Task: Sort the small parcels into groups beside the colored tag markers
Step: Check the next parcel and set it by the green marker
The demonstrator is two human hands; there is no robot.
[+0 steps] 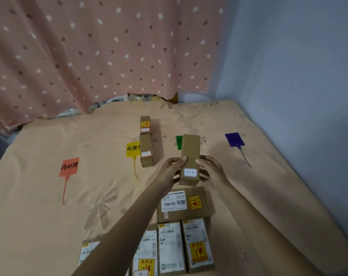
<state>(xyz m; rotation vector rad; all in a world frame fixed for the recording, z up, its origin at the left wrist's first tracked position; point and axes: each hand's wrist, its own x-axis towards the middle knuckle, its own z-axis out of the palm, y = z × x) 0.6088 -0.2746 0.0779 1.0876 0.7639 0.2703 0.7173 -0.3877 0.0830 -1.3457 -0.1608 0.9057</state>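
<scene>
A long brown cardboard parcel (pixel 190 156) with a small white label is held above the bed by both hands: my left hand (pixel 172 169) grips its left side, my right hand (pixel 210 169) its right side. Behind it a green tag (pixel 178 142) lies partly hidden. Two brown parcels (pixel 146 150) lie end to end just right of the yellow tag (pixel 132 149). An orange tag (pixel 69 167) lies to the left and a purple tag (pixel 234 139) to the right. Several labelled parcels (pixel 184 204) lie near me under my arms.
The peach bed sheet (pixel 69 216) covers the work area. A pink spotted curtain (pixel 89 56) hangs at the back and a blue wall (pixel 298 76) bounds the right side. Clutter (pixel 117 99) shows under the curtain's edge.
</scene>
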